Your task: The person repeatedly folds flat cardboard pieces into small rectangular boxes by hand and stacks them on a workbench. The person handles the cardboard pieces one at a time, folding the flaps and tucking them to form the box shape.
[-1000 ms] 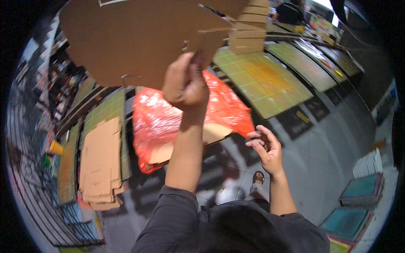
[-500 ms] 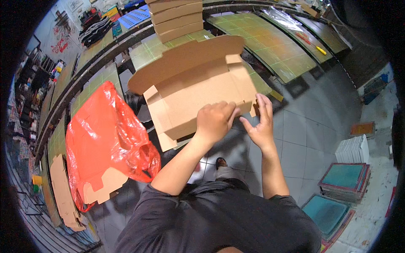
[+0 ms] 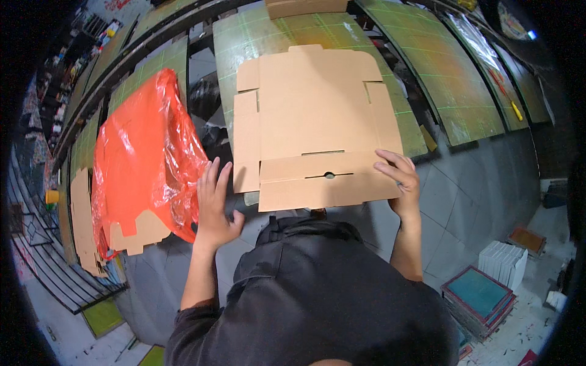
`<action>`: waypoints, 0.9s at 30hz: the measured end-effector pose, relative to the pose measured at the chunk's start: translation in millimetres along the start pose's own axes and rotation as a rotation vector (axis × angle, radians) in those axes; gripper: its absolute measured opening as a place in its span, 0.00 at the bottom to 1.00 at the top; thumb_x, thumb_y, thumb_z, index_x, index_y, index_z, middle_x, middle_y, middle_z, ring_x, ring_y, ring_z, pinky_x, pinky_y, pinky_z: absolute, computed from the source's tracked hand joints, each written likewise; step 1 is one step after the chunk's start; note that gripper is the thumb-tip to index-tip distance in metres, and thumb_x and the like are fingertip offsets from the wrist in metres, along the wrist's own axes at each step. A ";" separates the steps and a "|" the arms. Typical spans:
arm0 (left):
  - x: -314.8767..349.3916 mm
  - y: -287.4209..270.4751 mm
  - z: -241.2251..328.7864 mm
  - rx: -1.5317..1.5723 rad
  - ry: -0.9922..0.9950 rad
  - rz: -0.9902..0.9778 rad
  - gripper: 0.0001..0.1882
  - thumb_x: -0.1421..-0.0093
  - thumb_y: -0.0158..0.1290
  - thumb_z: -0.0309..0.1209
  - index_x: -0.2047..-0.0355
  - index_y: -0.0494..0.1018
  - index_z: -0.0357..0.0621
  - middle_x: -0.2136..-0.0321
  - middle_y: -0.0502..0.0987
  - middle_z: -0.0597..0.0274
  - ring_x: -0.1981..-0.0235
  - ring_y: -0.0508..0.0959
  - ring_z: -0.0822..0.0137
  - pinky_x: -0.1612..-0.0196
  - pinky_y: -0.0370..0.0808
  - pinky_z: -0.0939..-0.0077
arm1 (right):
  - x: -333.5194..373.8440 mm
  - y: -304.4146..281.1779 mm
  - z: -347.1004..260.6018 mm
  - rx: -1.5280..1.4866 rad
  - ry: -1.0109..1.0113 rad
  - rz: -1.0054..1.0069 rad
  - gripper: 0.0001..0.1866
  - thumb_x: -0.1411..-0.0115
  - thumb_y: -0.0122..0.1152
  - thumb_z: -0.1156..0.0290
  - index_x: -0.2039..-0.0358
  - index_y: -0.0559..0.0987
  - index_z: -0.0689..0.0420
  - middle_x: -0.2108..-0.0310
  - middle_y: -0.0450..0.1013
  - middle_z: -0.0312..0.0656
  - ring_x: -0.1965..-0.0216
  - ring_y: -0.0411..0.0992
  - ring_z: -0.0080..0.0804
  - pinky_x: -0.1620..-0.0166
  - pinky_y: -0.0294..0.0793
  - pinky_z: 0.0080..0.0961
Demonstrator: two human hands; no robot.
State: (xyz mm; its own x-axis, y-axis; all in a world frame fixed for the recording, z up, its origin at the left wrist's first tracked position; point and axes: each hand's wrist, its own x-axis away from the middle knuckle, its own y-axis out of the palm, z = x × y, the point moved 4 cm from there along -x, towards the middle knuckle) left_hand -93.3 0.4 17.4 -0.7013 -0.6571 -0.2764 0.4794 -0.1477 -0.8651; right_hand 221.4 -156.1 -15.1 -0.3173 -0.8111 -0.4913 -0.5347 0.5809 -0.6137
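A brown cardboard box blank [image 3: 311, 116] lies mostly flat on the greenish panel in front of me. It has a tab at the far edge, slits near its sides, and a small round hole in the near panel. My right hand [image 3: 404, 186] grips its near right corner, fingers bent over the edge; the thumb is hidden. To the left of the cardboard, my left hand [image 3: 213, 210] is open with fingers spread, holding nothing. Just beyond that hand is a red plastic bag [image 3: 146, 152] with more cut cardboard [image 3: 140, 235] showing at its mouth.
Several greenish panels [image 3: 452, 79] line the long bench. A brown box [image 3: 305, 7] sits at the far edge. A yellow-handled tool [image 3: 516, 111] lies on the far right. Framed screens [image 3: 479, 293] and a white stack [image 3: 503, 262] stand on the floor at right.
The cardboard had raised walls and a standing flap; now a flat blank lies there. My left hand has moved left, off the cardboard. The view has tipped downward.
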 end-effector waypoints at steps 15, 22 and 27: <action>-15.4 43.0 -28.6 0.589 -0.256 0.546 0.11 0.51 0.58 0.21 0.65 0.77 0.40 0.62 0.76 0.53 0.59 0.76 0.65 0.54 0.70 0.74 | -8.1 -0.4 -3.2 -0.038 -0.046 -0.175 0.11 0.51 0.60 0.70 0.65 0.81 0.53 0.55 0.73 0.44 0.56 0.71 0.39 0.53 0.64 0.29; -42.4 44.2 -18.4 0.676 -0.172 0.381 0.09 0.52 0.59 0.22 0.68 0.78 0.39 0.61 0.76 0.51 0.58 0.76 0.63 0.55 0.71 0.75 | -4.6 -0.8 -2.5 -0.017 0.081 -0.181 0.10 0.51 0.60 0.66 0.67 0.82 0.50 0.56 0.73 0.41 0.54 0.69 0.38 0.51 0.61 0.32; -53.4 46.0 -6.8 0.387 -0.104 0.379 0.09 0.54 0.60 0.25 0.69 0.80 0.47 0.63 0.77 0.52 0.61 0.77 0.59 0.57 0.71 0.72 | 0.8 -5.5 -5.0 -0.151 0.235 -0.117 0.19 0.58 0.64 0.74 0.61 0.78 0.55 0.47 0.65 0.46 0.49 0.66 0.44 0.45 0.61 0.35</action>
State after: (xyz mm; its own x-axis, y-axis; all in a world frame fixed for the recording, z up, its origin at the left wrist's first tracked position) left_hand -37.4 33.8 -10.5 -0.3956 -0.7837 -0.4788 0.8610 -0.1351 -0.4904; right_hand 220.2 -160.3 -9.0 -0.4098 -0.8757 -0.2552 -0.6829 0.4801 -0.5506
